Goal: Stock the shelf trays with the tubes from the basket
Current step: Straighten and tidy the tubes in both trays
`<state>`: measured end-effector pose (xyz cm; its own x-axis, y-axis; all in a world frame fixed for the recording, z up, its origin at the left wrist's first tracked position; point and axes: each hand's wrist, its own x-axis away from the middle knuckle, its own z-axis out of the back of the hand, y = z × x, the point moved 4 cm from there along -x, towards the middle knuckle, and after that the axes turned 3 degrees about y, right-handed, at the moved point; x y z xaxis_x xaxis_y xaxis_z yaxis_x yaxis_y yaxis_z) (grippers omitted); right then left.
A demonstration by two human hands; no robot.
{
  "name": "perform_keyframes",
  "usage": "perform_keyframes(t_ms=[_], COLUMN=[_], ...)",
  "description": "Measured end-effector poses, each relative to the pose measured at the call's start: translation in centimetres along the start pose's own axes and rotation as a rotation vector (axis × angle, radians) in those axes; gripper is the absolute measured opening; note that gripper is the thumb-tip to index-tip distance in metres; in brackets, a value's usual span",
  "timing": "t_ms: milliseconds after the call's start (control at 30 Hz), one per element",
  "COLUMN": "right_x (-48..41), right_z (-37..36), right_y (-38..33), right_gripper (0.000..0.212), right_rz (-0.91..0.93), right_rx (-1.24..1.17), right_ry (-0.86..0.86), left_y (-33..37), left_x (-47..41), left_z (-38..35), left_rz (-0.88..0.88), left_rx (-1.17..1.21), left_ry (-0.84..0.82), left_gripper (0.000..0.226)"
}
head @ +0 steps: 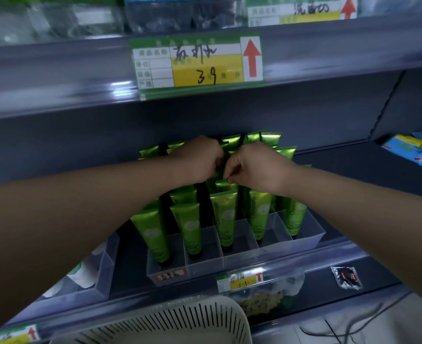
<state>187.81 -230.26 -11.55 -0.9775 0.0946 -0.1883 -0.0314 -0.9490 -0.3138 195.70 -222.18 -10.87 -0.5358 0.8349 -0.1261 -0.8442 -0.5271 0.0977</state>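
Note:
Several green tubes (224,217) stand cap-down in rows inside a clear divided shelf tray (306,240) on the dark middle shelf. My left hand (200,157) and my right hand (257,167) meet over the middle rows, fingers curled and pinching the crimped top of a green tube (226,184). The hands hide how that tube sits in its slot. A white slotted basket (180,321) shows at the bottom edge, just below the shelf front; its inside is out of view.
A second clear tray (105,271) with white-and-green packs stands to the left. Blue packets (415,150) lie at the far right of the shelf. A price label (197,63) hangs on the shelf above. A small dark sachet (346,278) and a bagged item (264,299) lie lower down.

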Motion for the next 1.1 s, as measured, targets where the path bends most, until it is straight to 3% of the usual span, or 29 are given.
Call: perform_keyframes(t_ms=[633,833,1100], right_x=[-0.1,0.3,-0.6], right_z=[-0.5,-0.3,2.0], right_y=[-0.9,-0.1,1.2], right_gripper=[0.014,0.016,0.012], right_rz=[0.015,-0.027,-0.103], right_rx=[-0.099,-0.166,-0.235], right_ry=[-0.001,0.0,0.103], left_y=[-0.1,-1.1,-2.7], left_x=[0.3,0.4,0.9], left_z=[0.1,0.1,1.4], left_rz=[-0.017,-0.071,0.009], left_rx=[-0.017,0.078,0.247], left_ry=[0.047,0.037,-0.014], left_gripper=[0.009,0.016,0.026])
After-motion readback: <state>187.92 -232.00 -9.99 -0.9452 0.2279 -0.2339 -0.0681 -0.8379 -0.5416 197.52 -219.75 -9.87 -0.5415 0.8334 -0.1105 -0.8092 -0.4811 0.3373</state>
